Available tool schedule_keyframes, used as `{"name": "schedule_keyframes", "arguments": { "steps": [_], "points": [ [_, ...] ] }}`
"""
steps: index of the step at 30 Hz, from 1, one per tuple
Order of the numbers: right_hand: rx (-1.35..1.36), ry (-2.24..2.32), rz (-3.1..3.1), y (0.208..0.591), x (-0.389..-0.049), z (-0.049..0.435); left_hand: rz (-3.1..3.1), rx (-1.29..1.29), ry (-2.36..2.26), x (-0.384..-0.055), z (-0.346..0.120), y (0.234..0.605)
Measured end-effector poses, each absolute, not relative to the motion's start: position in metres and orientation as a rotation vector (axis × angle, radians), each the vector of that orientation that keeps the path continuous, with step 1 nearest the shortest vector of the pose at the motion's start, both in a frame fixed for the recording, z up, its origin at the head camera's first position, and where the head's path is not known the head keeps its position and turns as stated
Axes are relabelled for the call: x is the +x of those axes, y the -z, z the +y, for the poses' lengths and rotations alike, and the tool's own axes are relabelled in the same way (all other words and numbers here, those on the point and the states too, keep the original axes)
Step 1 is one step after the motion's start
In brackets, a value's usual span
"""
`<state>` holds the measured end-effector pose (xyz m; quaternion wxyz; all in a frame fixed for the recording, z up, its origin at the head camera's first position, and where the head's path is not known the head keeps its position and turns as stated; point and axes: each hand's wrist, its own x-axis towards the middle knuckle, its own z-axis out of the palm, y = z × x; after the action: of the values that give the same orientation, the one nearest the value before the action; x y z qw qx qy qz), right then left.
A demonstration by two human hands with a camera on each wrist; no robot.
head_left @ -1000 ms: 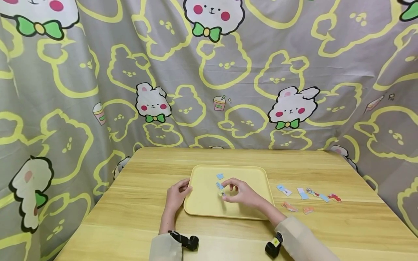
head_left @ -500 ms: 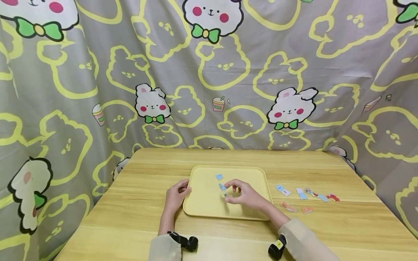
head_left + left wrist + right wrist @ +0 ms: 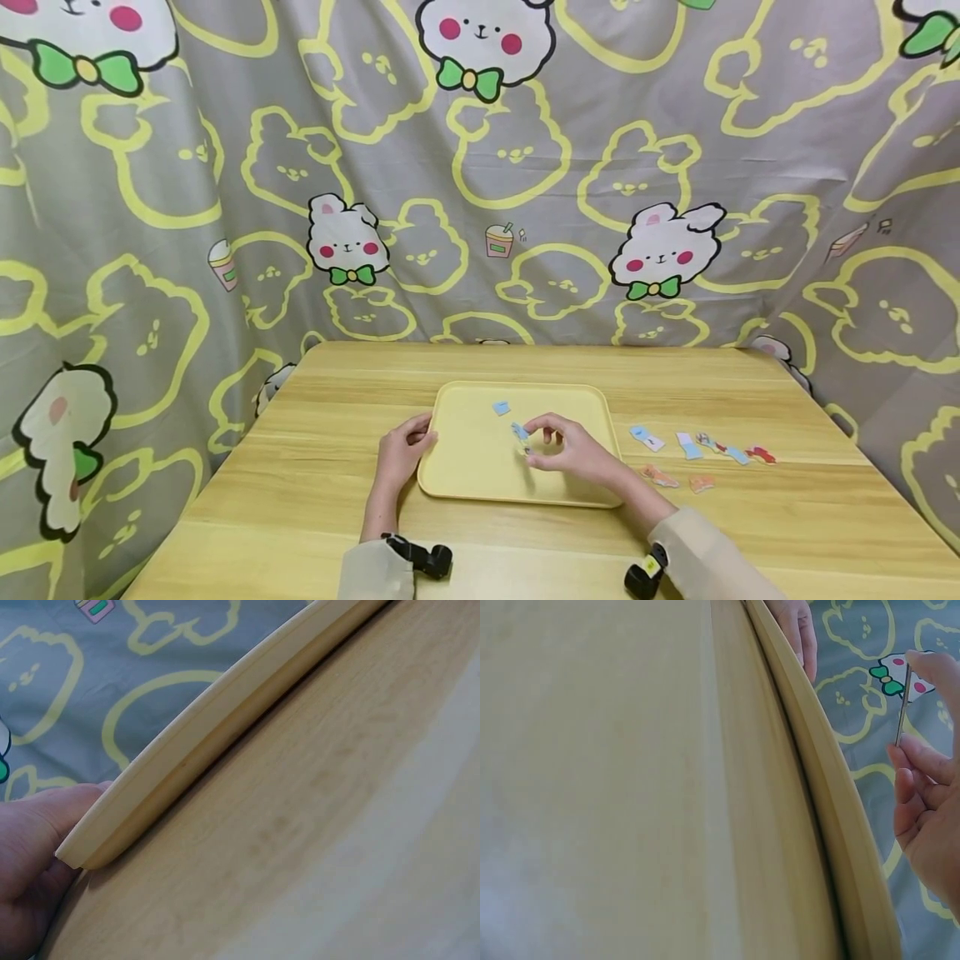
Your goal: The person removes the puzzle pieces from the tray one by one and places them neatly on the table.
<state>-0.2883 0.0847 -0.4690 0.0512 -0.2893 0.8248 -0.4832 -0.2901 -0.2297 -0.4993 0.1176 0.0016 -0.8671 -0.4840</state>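
A small jigsaw puzzle piece (image 3: 519, 432), blue at its upper end, is pinched between the thumb and a finger of my right hand (image 3: 573, 452). It is held above the yellow tray (image 3: 465, 471) and appears edge-on as a thin puzzle piece (image 3: 904, 709) in the right wrist view. My left hand (image 3: 401, 452) grips the tray's left side, thumb at the rim; part of that hand (image 3: 34, 851) shows by the tray edge (image 3: 187, 742) in the left wrist view. On the tray, beyond the right hand, lies a light-blue piece (image 3: 501, 407).
Right of the tray, several more pieces lie on the wooden table (image 3: 525, 550): a blue and white pair (image 3: 647, 438), a strip with blue parts (image 3: 722, 448), a red piece (image 3: 761, 455) and orange pieces (image 3: 660, 476). A patterned curtain (image 3: 420, 167) hangs behind.
The right hand has shifted slightly to the right over the tray, still pinching the puzzle piece. The left hand keeps its grip on the tray. The head view has moved a little.
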Motion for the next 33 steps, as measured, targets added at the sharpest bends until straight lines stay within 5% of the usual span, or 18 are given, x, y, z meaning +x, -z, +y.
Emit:
{"name": "schedule_keyframes", "arguments": {
  "steps": [33],
  "points": [
    [-0.791,1.503,2.608,0.466,-0.274,0.130,-2.539,-0.001,1.377,-0.292,-0.230,0.500]
  ]
}}
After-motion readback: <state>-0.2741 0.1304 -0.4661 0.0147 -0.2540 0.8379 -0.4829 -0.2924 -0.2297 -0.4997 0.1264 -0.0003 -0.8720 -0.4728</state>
